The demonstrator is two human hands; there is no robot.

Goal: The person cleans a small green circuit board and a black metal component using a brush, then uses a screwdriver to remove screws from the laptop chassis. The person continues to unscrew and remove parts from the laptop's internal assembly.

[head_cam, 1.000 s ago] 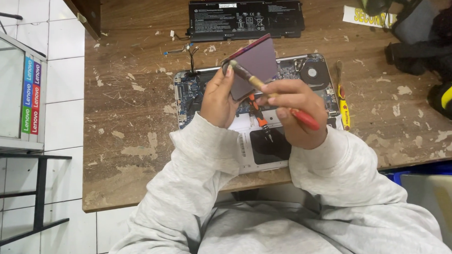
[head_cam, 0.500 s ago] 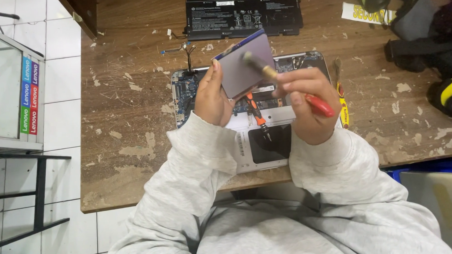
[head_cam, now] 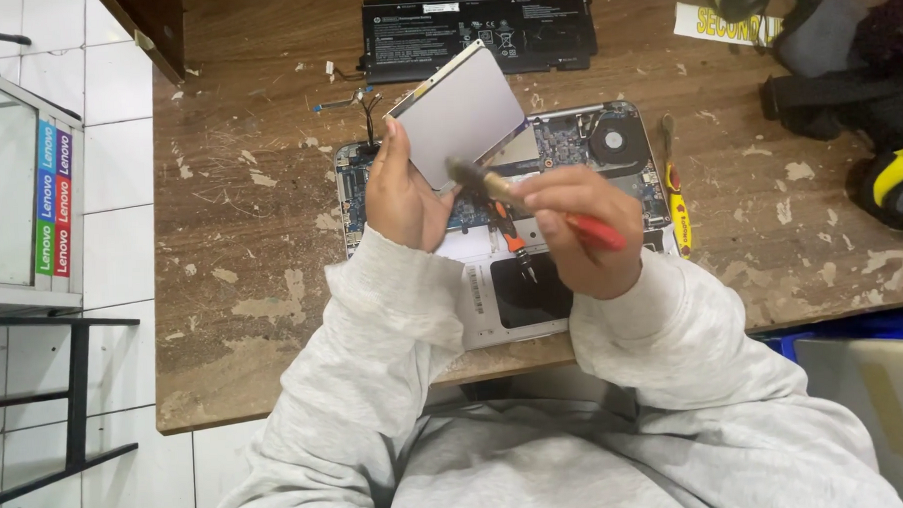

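Note:
My left hand (head_cam: 401, 191) holds a flat grey rectangular panel (head_cam: 463, 113), tilted up above an opened laptop (head_cam: 568, 145) that lies on the worn wooden table (head_cam: 241, 251). My right hand (head_cam: 583, 224) grips a brush with a red handle (head_cam: 530, 203); its dark bristles touch the panel's lower edge. The laptop's circuit board and round fan (head_cam: 614, 138) are exposed. Orange-handled pliers (head_cam: 511, 237) rest on the laptop below my hands.
A black laptop battery (head_cam: 479, 31) lies at the table's far edge. A yellow-handled screwdriver (head_cam: 676, 201) sits right of the laptop. Dark bags (head_cam: 856, 100) fill the right side. A glass cabinet (head_cam: 19, 189) stands on the tiled floor at the left.
My left hand has turned the panel so its pale grey face shows flatter to the camera. The brush has shifted left and down across the panel's lower edge.

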